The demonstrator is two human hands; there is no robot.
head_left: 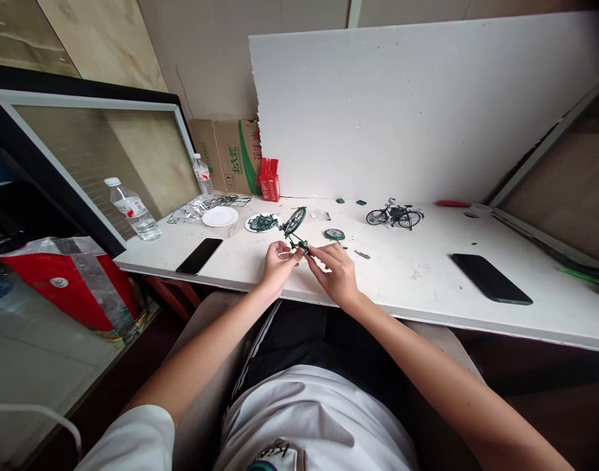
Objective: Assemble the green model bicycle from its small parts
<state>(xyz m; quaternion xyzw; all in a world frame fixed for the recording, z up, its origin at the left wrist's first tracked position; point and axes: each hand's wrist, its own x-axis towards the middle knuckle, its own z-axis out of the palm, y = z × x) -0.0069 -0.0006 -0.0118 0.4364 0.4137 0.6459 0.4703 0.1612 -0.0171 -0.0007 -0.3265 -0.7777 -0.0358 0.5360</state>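
Note:
Between my hands, just above the table's front part, is a green model bicycle [295,222] with one spoked wheel standing up at its far end. My left hand [278,267] pinches the near end of its frame from the left. From the right, the fingertips of my right hand [335,269] close on the same end; the exact part they grip is hidden. A loose green wheel [334,233] lies on the table just beyond my right hand. Close by are a small grey piece [361,254] and a white plate [249,227] with green parts on it.
A finished-looking black model bicycle [395,214] stands at the back right. Phones lie left [200,256] and right [490,278]. An empty white plate [220,216], part frames [233,200], water bottles [133,209] and a red box [270,179] are on the left. A white board [417,111] closes the back.

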